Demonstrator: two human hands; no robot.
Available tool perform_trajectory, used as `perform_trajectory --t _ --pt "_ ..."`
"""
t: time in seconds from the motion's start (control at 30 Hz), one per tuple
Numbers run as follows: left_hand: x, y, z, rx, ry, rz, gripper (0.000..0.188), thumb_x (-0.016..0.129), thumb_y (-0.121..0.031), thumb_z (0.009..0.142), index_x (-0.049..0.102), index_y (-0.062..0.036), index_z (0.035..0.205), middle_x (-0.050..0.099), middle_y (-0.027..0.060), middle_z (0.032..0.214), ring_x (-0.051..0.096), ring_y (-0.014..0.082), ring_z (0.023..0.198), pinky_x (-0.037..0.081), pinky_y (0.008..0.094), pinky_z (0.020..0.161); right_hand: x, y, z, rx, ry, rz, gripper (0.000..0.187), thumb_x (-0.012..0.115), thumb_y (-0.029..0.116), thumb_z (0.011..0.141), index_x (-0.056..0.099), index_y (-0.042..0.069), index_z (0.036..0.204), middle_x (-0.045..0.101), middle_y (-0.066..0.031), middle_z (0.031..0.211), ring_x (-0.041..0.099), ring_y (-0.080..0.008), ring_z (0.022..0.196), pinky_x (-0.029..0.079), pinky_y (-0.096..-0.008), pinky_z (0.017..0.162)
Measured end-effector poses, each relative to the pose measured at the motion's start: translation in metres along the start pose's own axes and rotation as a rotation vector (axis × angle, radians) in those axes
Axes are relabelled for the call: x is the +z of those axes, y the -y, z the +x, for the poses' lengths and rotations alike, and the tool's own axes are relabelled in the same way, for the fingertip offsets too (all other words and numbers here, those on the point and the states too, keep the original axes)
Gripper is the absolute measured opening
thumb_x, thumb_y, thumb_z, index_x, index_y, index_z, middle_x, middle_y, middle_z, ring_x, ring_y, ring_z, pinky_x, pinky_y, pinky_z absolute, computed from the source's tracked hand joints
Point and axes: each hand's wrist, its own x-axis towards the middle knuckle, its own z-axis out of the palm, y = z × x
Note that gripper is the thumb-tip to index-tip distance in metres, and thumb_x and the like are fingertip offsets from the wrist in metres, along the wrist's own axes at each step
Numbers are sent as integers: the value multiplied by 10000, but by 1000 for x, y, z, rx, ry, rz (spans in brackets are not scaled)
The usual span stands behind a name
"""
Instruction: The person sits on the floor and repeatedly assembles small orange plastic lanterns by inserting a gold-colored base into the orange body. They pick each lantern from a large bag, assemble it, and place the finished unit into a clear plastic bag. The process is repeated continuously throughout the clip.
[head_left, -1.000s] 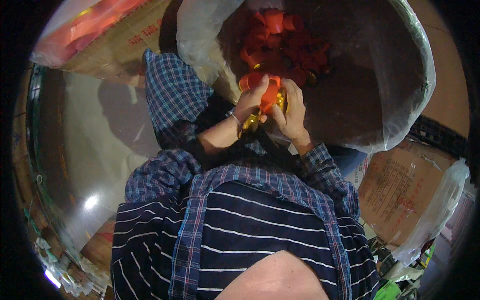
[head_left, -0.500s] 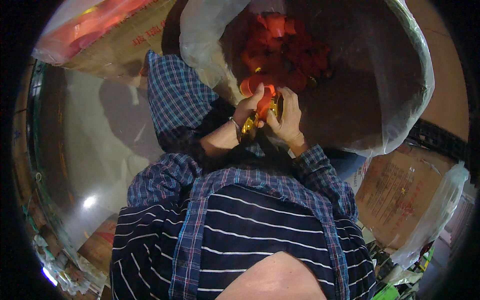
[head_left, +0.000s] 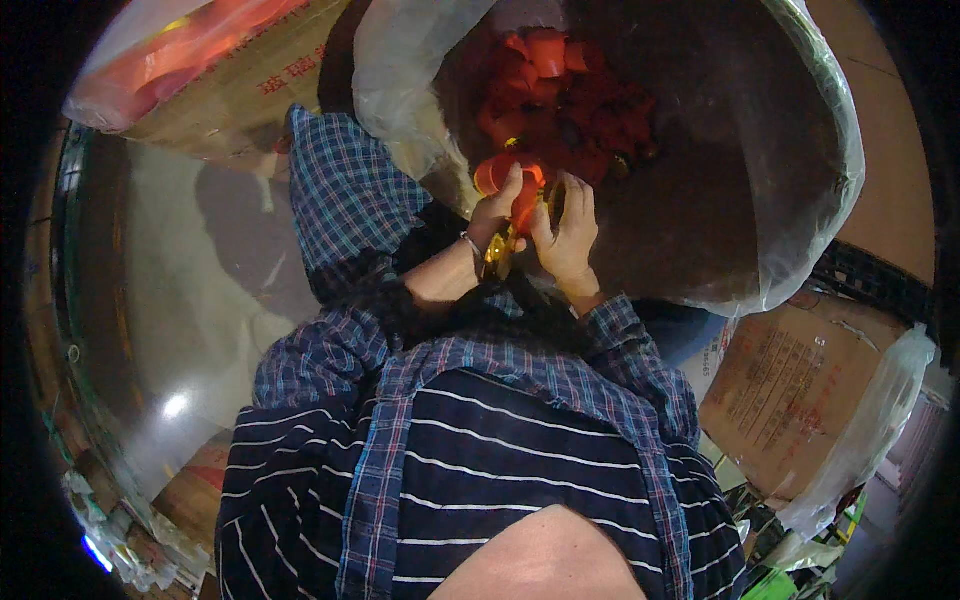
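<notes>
Both hands up at the near rim of a big bag-lined bin (head_left: 800, 180), clear plastic liner folded over its edge.

Left hand (head_left: 495, 215): fingers curled round an orange-red plastic piece (head_left: 505, 178), thumb side on top of it. Bracelet (head_left: 472, 245) on that wrist. Sleeve pushed back, forearm bare.

Right hand (head_left: 567, 232): fingers closed narrow on the same piece from the other side, pinching near its lower part. Hands touch each other around it.

A small gold-coloured part (head_left: 497, 255) shows just below the piece, between the two palms. Can't tell if it is joined to the piece or held on its own; too small and half hidden.

The held piece sits right at the bin's near edge, over the liner, just in front of a heap of the same orange-red pieces (head_left: 565, 95) lying deeper in the bin against its far side.

Around:
- cardboard box (head_left: 230, 95) past the left arm, upper-left, a bag of red items (head_left: 170, 60) on top of it
- second cardboard box (head_left: 790, 385) lower right, below the bin's rim, with a clear plastic bag (head_left: 870, 430) hanging beside it
- pale floor (head_left: 170, 320) to the left, glossy, shadows of the arms on it

Person wears a plaid shirt over a dark striped top.
</notes>
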Motion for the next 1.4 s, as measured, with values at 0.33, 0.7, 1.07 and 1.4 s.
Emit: perform_trajectory --t 0.33,0.7,1.07,1.4 --pt "16 20 3 314 -387 216 520 577 -612 917 668 -103 978 630 3 781 585 76 740 465 234 621 32 3 5 369 -19 279 578 726 355 823 538 8 1246 554 -180 1217 546 -369 1107 482 -422 897" --pt "-31 26 30 85 -208 251 521 597 -630 887 635 -131 1029 642 7 726 574 127 446 420 257 347 14 -40 -6 78 220 81 485 697 306 841 553 48 1226 554 -190 1126 579 -383 1013 501 -426 826" --pt "-77 47 64 2 -184 204 271 710 -168 891 595 10 1060 668 89 925 706 242 770 568 329 660 30 -158 46 596 769 142 351 604 350 949 666 83 1168 694 -106 1086 660 -218 982 512 -349 889" --pt "-63 56 36 26 -26 667 409 573 -318 978 633 47 1152 713 145 952 691 207 718 557 343 689 115 -245 283 295 434 -364 372 591 337 954 629 70 1211 645 -105 1166 627 -231 1045 526 -373 884"
